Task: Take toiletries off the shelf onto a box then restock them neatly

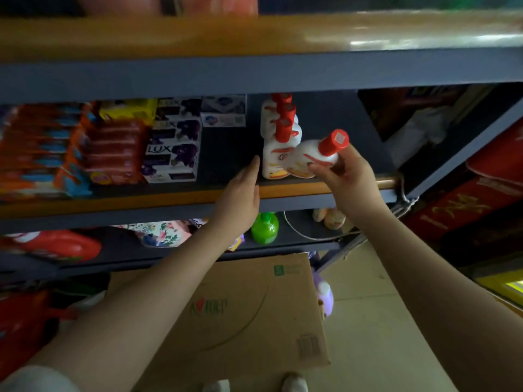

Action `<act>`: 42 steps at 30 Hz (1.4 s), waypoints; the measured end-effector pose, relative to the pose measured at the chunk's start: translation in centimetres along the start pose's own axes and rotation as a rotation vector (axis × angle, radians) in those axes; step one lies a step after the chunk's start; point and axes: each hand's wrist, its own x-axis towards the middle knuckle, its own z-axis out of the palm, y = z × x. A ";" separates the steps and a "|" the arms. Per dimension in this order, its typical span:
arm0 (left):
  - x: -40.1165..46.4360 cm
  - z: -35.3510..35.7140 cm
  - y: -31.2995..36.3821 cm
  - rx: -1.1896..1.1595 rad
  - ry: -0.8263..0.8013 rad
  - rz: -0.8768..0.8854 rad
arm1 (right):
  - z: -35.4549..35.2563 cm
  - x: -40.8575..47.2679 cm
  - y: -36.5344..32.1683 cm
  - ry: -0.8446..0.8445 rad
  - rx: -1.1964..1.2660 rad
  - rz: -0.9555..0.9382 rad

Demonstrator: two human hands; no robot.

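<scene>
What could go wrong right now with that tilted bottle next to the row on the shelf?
1. The right hand holds the tilted bottle right against the front of the row of red-capped bottles; a nudge might topple the row like dominoes.
2. The row's front bottle stands near the shelf edge, so it could fall off.
3. The open left hand is beside the row, not bracing it.

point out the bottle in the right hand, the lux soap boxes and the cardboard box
bottle in the right hand point(311, 152): head view, on its white body below the red cap
Lux soap boxes point(172, 152): head view, on the front box's face
cardboard box point(240, 321): head view, on its bare top flap
</scene>
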 end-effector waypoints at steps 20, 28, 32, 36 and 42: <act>3.8 0.0 -0.6 -0.083 -0.077 0.033 | 2.7 4.1 1.3 -0.148 -0.354 -0.090; 4.2 0.6 0.9 0.153 -0.075 0.002 | 3.8 5.9 0.7 -0.240 -0.120 0.086; 3.8 0.7 1.1 0.269 -0.104 0.011 | 3.9 6.0 0.9 -0.204 -0.123 0.040; 3.6 0.6 1.0 0.167 -0.085 0.002 | 3.2 5.3 0.2 -0.163 -0.248 -0.035; 3.2 -0.4 1.6 -0.069 -0.026 0.054 | 1.8 3.0 0.5 -0.104 -0.291 -0.022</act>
